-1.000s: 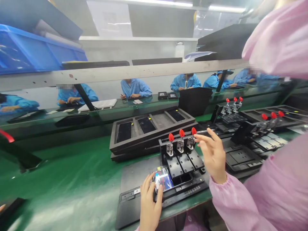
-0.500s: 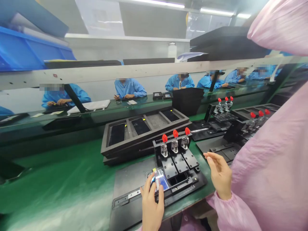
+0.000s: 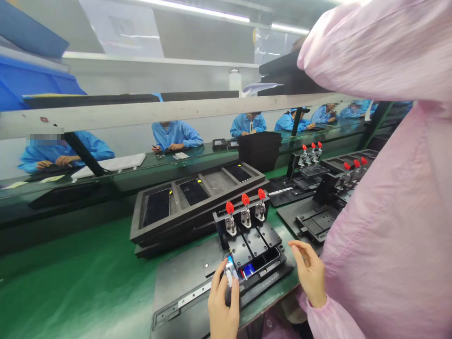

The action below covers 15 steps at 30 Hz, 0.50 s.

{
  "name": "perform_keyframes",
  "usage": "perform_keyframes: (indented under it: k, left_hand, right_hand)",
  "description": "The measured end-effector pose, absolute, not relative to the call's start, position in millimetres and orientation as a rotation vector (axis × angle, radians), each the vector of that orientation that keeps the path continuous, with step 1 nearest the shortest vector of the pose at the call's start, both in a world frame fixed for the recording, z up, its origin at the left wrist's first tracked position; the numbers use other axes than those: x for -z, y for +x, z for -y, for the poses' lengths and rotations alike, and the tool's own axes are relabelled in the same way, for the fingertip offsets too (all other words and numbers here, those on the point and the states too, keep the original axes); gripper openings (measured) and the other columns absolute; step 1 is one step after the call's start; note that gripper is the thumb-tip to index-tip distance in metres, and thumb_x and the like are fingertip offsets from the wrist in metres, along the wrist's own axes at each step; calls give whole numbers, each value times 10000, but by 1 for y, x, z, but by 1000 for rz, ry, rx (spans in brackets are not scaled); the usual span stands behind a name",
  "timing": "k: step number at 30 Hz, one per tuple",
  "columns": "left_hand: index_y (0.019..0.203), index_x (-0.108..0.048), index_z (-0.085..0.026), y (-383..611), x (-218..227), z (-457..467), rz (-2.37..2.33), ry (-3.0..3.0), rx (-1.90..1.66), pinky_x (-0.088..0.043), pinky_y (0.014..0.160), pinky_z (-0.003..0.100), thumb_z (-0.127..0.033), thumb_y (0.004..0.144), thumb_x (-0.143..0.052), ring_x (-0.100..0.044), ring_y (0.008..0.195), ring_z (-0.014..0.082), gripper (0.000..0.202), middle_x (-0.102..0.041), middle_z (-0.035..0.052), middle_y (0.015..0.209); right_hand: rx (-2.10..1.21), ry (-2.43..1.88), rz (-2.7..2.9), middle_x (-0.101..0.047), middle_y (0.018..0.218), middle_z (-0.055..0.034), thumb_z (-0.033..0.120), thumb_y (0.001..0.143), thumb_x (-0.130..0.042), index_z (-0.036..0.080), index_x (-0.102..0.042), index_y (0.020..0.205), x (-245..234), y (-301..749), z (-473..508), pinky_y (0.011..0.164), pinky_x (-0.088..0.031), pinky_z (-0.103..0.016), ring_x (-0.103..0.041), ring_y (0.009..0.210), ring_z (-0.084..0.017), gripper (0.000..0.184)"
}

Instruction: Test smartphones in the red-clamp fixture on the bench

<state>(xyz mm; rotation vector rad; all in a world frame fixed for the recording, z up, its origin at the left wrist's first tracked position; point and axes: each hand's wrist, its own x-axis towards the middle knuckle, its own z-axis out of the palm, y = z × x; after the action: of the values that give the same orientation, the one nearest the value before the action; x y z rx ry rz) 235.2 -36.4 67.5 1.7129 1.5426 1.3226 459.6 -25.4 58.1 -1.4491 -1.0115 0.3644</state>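
My left hand (image 3: 221, 303) sits at the near end of a black clamping fixture (image 3: 247, 235), its fingers pinching a glossy film-like piece (image 3: 231, 273) with blue reflections. Part of that piece is hidden behind my fingers. A small blue patch (image 3: 249, 270) shows in the fixture's recess, but I cannot tell what it is. Three red-handled toggle clamps (image 3: 246, 212) stand along the fixture's far side. My right hand (image 3: 309, 272) hangs open to the right of the fixture, holding nothing and close to its edge.
A stack of black foam trays (image 3: 194, 202) holding dark phone-like panels lies behind the fixture. Two more clamp fixtures (image 3: 310, 162) stand to the right on the green bench (image 3: 81, 263). My pink sleeve (image 3: 381, 212) fills the right side. Blue-clad co-workers sit beyond a glass partition.
The view has swung, shifting the fixture left and down. My right hand has dropped from beside the clamps to the fixture's near edge. Less of the glossy piece shows under my left fingers.
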Motion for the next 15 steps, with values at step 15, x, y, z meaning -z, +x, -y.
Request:
perform_keyframes:
  k: [15]
  left_hand:
    - [956,-609,-268,228,-71,32,-1712,1988,-934,-149,1017,667,-312,872,-405,-337,1299,288,225,-507,49,1320]
  right_hand:
    - [-341,-1475,1069,-651,966,-82,386,802,-549,183,-613,949,-48,463,27,811,-478,-365,-603,864,-204,258]
